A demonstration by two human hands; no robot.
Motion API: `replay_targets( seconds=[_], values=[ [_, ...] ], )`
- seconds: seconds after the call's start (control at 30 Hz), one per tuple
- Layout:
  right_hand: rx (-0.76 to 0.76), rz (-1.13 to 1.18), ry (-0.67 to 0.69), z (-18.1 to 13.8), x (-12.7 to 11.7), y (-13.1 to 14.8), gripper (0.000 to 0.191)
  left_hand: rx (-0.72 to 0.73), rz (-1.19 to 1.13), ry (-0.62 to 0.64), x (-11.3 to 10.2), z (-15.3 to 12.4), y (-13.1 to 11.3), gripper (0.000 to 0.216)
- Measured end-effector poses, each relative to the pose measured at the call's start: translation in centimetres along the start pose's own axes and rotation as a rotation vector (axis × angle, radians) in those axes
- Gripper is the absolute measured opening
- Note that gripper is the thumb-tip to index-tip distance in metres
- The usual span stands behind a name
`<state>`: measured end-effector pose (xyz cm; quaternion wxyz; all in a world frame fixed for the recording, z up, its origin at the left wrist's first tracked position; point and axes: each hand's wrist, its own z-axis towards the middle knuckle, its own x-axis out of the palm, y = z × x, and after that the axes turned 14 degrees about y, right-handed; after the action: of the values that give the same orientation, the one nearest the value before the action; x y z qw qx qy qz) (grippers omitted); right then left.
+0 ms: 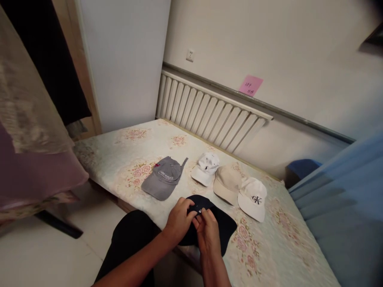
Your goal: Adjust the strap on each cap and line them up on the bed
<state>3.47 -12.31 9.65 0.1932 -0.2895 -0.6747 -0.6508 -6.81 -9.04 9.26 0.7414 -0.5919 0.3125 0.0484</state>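
Both my hands are on a black baseball cap [226, 227] at the near edge of the bed. My left hand [180, 215] pinches the cap's strap between thumb and fingers. Close beside it, my right hand [207, 227] grips the strap too, near a small shiny metal piece [200, 211]. Beyond lies a grey cap [164, 179] with white lettering, its strap end sticking out. To its right sit a white cap [205, 168] with a small dark logo, a beige cap [228, 184] and a white cap [253, 199] with black letters, in a row.
The caps lie on a bed [155, 135] with a flowered cover. Behind it are a white radiator [203, 107] and a wall bearing a pink note [250, 85]. Clothes [32, 99] hang at the left; a blue curtain [344, 191] hangs at the right. My knee [131, 231] is beside the bed.
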Motion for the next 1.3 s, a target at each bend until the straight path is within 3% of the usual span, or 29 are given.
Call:
replay_targets(
  seconds=[0.13, 0.33, 0.47, 0.7, 0.97, 1.3],
  values=[
    [0.037, -0.038, 0.083, -0.5, 0.3, -0.1, 0.019, 0.020, 0.064, 0.048, -0.4, -0.8, -0.3, 0.026],
    [0.085, -0.043, 0.207, -1.0, -0.1, 0.1, 0.037, -0.052, 0.054, 0.091, -0.1, -1.0, -0.6, 0.025],
    [0.105, 0.023, 0.234, -1.0, -1.0, 0.4, 0.042, -0.063, -0.123, 0.086, 0.3, -0.8, -0.2, 0.007],
    [0.114, 0.068, 0.269, -0.6, -1.1, 0.3, 0.036, -0.151, -0.527, 0.172, 0.1, -1.2, 0.0, 0.016],
    [0.152, 0.048, 0.318, -0.7, -1.2, 0.4, 0.030, -0.207, -0.726, 0.152, -0.4, -1.5, -0.4, 0.019],
    [0.141, -0.003, 0.270, -0.6, -1.7, 0.2, 0.026, -0.216, -0.929, 0.170, -0.4, -1.8, -0.6, 0.015]
  ],
)
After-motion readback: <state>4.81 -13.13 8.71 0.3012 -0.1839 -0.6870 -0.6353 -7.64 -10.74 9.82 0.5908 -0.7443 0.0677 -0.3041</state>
